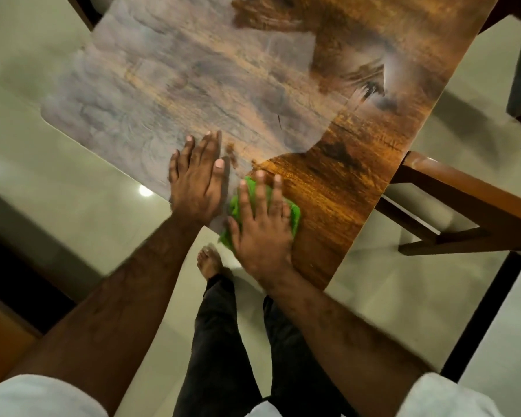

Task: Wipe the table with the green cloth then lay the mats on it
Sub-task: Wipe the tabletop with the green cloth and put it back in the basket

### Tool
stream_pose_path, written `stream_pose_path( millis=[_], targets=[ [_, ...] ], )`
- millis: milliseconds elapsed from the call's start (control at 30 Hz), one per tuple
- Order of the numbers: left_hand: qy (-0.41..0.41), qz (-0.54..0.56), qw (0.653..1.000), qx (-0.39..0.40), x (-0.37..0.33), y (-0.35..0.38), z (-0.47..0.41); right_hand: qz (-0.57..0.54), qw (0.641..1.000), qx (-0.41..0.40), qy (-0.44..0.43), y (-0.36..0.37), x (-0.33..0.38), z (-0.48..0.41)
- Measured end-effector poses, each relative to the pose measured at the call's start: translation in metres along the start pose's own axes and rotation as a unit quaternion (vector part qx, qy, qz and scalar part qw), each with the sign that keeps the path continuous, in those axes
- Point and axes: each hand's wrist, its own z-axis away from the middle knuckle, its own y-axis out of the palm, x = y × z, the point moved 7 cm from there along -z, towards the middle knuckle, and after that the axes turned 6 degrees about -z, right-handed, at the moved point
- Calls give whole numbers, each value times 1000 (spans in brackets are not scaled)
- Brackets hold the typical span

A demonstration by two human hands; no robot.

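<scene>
Hands both flat, fingers straight, clasping nothing. Left hand (pixel 194 182) palm-down on bench (pixel 328 188) at near edge. Right hand (pixel 260 227) just beside it, pressing green cloth (pixel 295 216) onto bench. Cloth bunched under right palm, showing at both sides of it. Wiping step in hand, by the look of it. Next move probably: push cloth away from left hand across darker wood right of right hand, keeping pressure down. No mats in view, laying not yet begun.
</scene>
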Motion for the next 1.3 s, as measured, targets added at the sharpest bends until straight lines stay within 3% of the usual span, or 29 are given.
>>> stream_pose_path(
  millis=[100, 200, 400, 533, 600, 733, 867, 1000, 1167, 1233, 1300],
  targets=[
    [5, 12, 999, 30, 3, -5, -5, -18, 997, 32, -72, 12, 50, -19],
    [41, -21, 998, 50, 16, -19, -20, -7, 996, 34, -88, 6, 34, -15],
    [54, -104, 992, 42, 78, -39, -67, 6, 989, -10, 147, -34, -81, -18],
    [76, -95, 992, 24, 89, -39, -72, -3, 970, -59, 238, -38, -72, -61],
    [69, -93, 993, 15, 89, -39, -72, 0, 976, -53, 210, -26, -27, -83],
    [64, -91, 994, 15, 89, -42, -73, -8, 997, -14, 75, 11, 76, -76],
    [74, -91, 993, 15, 89, -43, -71, -2, 1000, 14, 20, 25, 86, -27],
    [75, -84, 994, 4, 89, -45, -69, 10, 991, 8, 132, 1, 17, -8],
    [81, -93, 992, -16, 89, -44, -70, -25, 943, -77, 322, -43, -79, -74],
    [78, -97, 992, -18, 89, -43, -71, -24, 936, -94, 340, -49, -70, -115],
    [75, -98, 992, -18, 88, -43, -71, -15, 950, -91, 297, -43, -29, -145]
  ],
)
